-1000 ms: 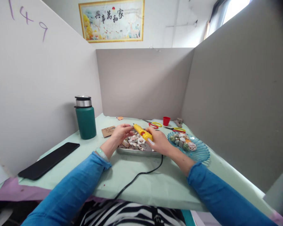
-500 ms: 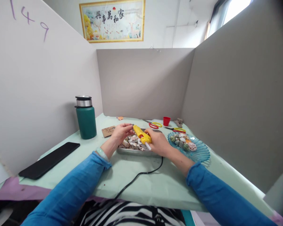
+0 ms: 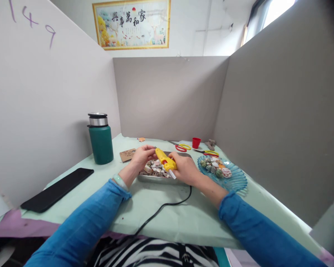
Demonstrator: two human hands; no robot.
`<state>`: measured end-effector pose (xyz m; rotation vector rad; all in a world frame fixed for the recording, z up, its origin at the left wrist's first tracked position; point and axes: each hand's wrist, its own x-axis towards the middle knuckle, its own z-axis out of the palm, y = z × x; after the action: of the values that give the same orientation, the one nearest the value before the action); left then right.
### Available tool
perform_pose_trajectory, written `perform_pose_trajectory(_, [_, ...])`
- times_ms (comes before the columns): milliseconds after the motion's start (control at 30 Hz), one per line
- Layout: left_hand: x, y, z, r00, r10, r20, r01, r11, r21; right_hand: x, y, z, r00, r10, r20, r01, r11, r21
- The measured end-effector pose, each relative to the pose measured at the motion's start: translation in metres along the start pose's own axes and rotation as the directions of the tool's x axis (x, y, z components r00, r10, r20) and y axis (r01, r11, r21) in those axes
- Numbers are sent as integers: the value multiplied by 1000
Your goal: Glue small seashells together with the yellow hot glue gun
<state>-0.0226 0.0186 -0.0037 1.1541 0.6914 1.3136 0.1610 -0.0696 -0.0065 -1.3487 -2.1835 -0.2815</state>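
Note:
My right hand [image 3: 185, 167] is wrapped round a yellow hot glue gun [image 3: 165, 158], a clear glue stick [image 3: 172, 174] poking out of its rear. The gun's nozzle points away from me, close to the fingertips of my left hand [image 3: 141, 157]. Those fingertips are pinched together; whatever they hold is too small and hidden to name. Both hands hover over a metal tray [image 3: 159, 179] of small seashells [image 3: 155, 168]. A black cord [image 3: 167, 204] runs from beneath my right hand to the table's front edge.
A blue glass plate [image 3: 238, 180] with shells stands on the right. Two pairs of scissors [image 3: 183, 147] and a red cup [image 3: 196, 142] lie behind the tray. At left are a green bottle [image 3: 100, 144], a black flat slab [image 3: 58, 190] and a brown card [image 3: 127, 155]. Grey partitions [image 3: 171, 98] surround the table.
The glue gun has tilted slightly, its rear end dropping a little towards me. My left hand keeps its pinch in nearly the same place.

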Motion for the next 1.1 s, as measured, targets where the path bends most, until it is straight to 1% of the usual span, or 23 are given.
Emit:
perform_pose_trajectory(300, [0,1,-3,999,45,15,-45,999,0,1,2,2,999,42,-10,-43,998,-41])
perform_pose_trajectory(467, [0,0,-2,998,58,11,-59,998,21,1,3,3,1000,28,-6,-28,999,-46])
perform_pose_trajectory(633, [-1,-2,0,998,60,1,-60,996,64,0,-2,2,1000,15,2,-15,998,-56])
perform_pose_trajectory(767, [0,-2,0,998,67,-16,-66,996,68,-1,-3,2,1000,1,4,-1,997,-71])
perform_pose_trajectory(967, [1,-2,-2,996,87,4,-87,995,41,1,2,4,999,43,21,-41,993,-108])
perform_pose_trajectory(1100, [0,-2,-2,996,87,-3,-87,995,51,1,1,4,998,47,31,-43,993,-106])
